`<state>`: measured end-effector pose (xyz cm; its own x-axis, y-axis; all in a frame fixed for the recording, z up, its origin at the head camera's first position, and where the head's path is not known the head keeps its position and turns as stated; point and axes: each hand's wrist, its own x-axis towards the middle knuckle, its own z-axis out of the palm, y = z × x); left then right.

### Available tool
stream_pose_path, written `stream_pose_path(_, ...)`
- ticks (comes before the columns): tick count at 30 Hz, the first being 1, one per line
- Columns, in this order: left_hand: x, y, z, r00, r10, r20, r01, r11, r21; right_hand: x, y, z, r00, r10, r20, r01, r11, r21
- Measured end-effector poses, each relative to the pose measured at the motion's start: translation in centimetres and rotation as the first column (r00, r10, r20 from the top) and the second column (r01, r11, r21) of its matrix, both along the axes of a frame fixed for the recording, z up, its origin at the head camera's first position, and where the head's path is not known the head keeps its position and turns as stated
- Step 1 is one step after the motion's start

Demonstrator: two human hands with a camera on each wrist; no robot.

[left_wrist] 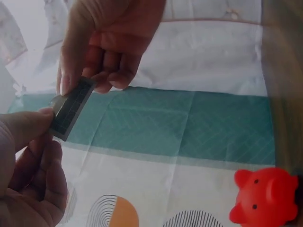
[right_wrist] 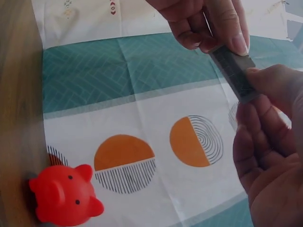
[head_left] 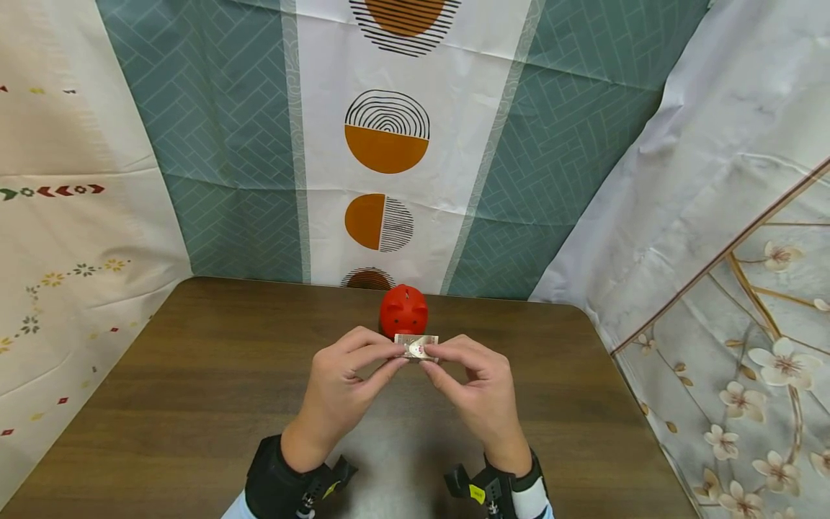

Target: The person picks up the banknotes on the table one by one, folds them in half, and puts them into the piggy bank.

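Note:
A small folded banknote (head_left: 416, 347) is held level between both hands above the table. My left hand (head_left: 337, 389) pinches its left end between thumb and fingertips. At the opposite end, the thumb and fingers of my right hand (head_left: 480, 389) pinch it too. From the left wrist view the folded banknote (left_wrist: 73, 108) shows a dark, gridded face, tilted between the two thumbs. Just beyond the hands stands a red piggy bank (head_left: 404, 308), facing me with a slot on top. The right wrist view shows the piggy bank (right_wrist: 65, 195) at lower left, apart from both hands.
The brown wooden table (head_left: 227, 360) ends not far behind the piggy bank. A green and white patterned cloth (head_left: 246, 144) hangs behind it. White printed cloths (head_left: 71, 238) close in the left and right sides.

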<state>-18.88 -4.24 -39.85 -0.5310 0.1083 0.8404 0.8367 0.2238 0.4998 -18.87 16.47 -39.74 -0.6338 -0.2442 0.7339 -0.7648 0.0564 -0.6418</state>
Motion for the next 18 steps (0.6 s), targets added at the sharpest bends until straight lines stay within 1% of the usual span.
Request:
stream_pose_path(3,0.04,0.03,0.03,0.999,0.029,-0.024,-0.029,0.999,-0.023,0.09,0.05,0.06,0.999,-0.037,0.024,0.036,0.999,0.029)
stream_pose_path(9,0.11,0.02,0.03,0.999,0.042,-0.001,-0.042,0.998,-0.043,0.22,0.20,0.16,0.995,-0.087,0.057,0.083,0.994,0.067)
stream_pose_path(12,0.18,-0.01,0.05,0.999,0.054,-0.002,-0.054,0.997,-0.063,0.27,0.23,0.22,0.993,-0.102,0.053,0.097,0.992,0.083)
stream_pose_path(15,0.19,-0.04,0.08,0.997,0.071,-0.004,-0.071,0.994,-0.079,0.31,0.25,0.25,0.991,-0.128,0.031,0.124,0.987,0.101)
stream_pose_path(17,0.19,-0.02,0.13,0.998,0.069,0.013,-0.067,0.994,-0.081,0.34,0.24,0.25,0.992,-0.122,0.018,0.119,0.988,0.099)
stream_pose_path(18,0.18,0.01,0.11,0.998,0.056,0.027,-0.054,0.996,-0.075,0.35,0.23,0.25,0.993,-0.115,0.019,0.112,0.989,0.095)
